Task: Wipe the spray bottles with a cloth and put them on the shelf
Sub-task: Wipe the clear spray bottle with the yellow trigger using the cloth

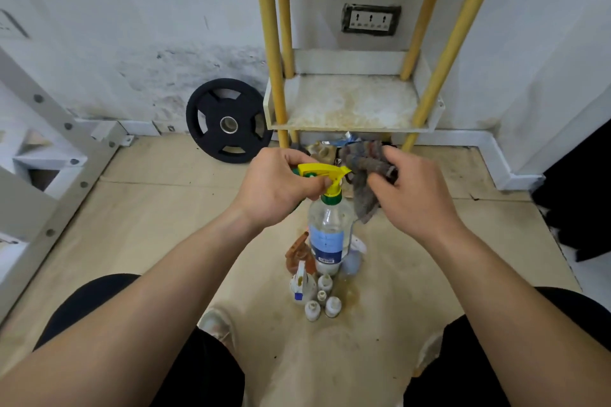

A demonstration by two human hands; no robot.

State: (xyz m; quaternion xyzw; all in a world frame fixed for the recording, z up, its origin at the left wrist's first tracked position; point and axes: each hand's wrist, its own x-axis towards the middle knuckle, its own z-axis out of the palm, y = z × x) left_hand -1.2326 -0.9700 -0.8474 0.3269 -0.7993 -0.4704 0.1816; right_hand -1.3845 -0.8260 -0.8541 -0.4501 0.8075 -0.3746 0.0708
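Observation:
A clear spray bottle point(329, 235) with a blue label and a yellow trigger head hangs upright above the floor. My left hand point(277, 188) grips its yellow head from the left. My right hand point(410, 188) holds a grey, worn cloth point(363, 178) bunched against the right side of the sprayer head. The white shelf point(350, 124) with yellow posts stands just behind, its lower board bare and stained. On the floor below the held bottle stand a brown spray bottle point(299, 254), a white spray bottle point(301, 282), a pale blue one point(353, 259) and several small white bottles point(322, 302).
A black weight plate point(228, 120) leans on the wall left of the shelf. A white metal frame point(49, 149) runs along the left. Clutter lies under the shelf point(327, 149). A wall socket point(371, 19) sits behind the shelf. My knees frame the bottom.

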